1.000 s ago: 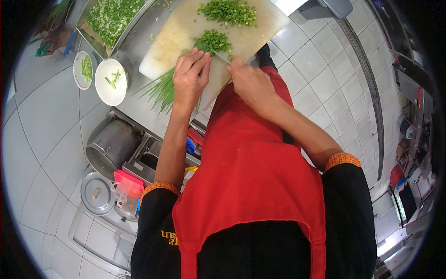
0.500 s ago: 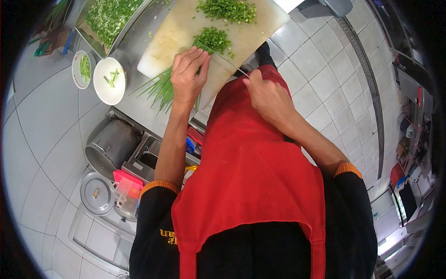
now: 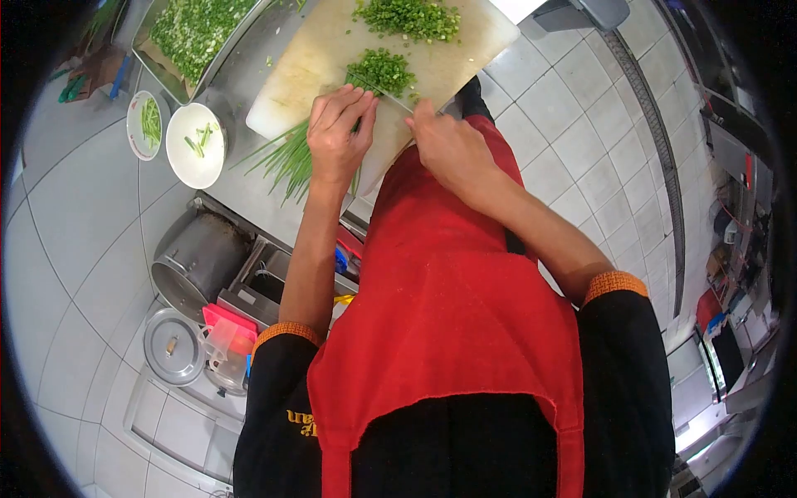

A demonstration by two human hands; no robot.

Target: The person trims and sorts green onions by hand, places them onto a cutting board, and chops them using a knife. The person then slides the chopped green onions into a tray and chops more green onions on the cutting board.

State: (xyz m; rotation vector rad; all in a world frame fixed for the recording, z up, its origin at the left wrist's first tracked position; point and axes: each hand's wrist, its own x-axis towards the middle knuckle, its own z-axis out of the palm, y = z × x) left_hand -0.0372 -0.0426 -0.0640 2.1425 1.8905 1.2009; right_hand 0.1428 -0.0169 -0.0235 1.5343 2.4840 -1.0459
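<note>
My left hand [image 3: 339, 137] presses down on a bunch of long green scallions [image 3: 290, 162], fingers curled round it near the cut end. The stalks trail off the near edge of the white cutting board [image 3: 286, 91]. My right hand [image 3: 452, 149] is closed round the handle of a knife [image 3: 396, 101], whose thin blade reaches left to the scallions by my left fingertips. Just beyond the blade lies a heap of chopped scallion [image 3: 382, 70]. A second chopped heap [image 3: 407, 18] rests farther up the board.
A metal tray [image 3: 139, 51] of chopped greens stands at upper left. Beside it are a white bowl [image 3: 195, 166] and a smaller bowl [image 3: 135, 137], both with green pieces. Below the counter sit a large metal pot [image 3: 187, 261] and a round lid [image 3: 173, 344]. Tiled floor [image 3: 573, 149] lies right.
My right hand has moved up and to the left with the knife, bringing it closer to my left hand. My left hand stays nearly in place on the scallions.
</note>
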